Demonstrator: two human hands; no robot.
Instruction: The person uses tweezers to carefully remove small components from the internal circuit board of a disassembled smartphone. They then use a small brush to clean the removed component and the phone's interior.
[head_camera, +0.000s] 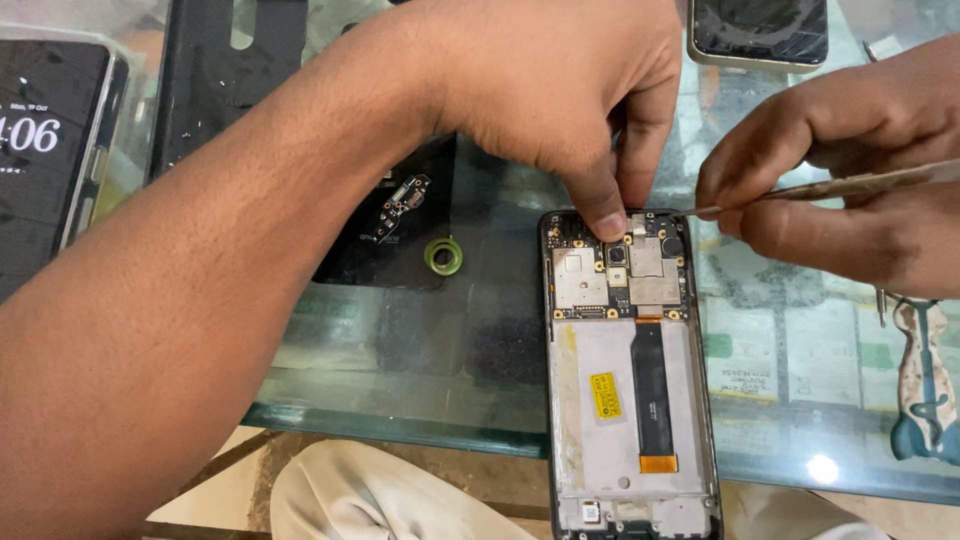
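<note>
Opened phone (630, 380): back cover off, lying face down on the glass tabletop (420, 350), directly beneath both hands; circuit board (620, 275) exposed at its top end, black flex cable (650, 385) running down the pale middle frame, yellow label (605, 395) beside the cable.

Left hand (545, 85): forearm crossing from the lower left; thumb and forefinger drawn narrow, tips pressed down on the top edge of the circuit board; whether anything is pinched between them cannot be told.

Right hand (850, 190): closed around thin metal tweezers (830, 188); the point reaches leftward, just beside the left fingertips at the phone's top edge.

Left of the grip: small loose circuit part (400, 205) on a black mat (385, 245); green ring (442, 256) at the mat's edge.

Far left: second phone (50, 150), screen lit.

Beyond the grip: third device (760, 35), dark screen.
</note>
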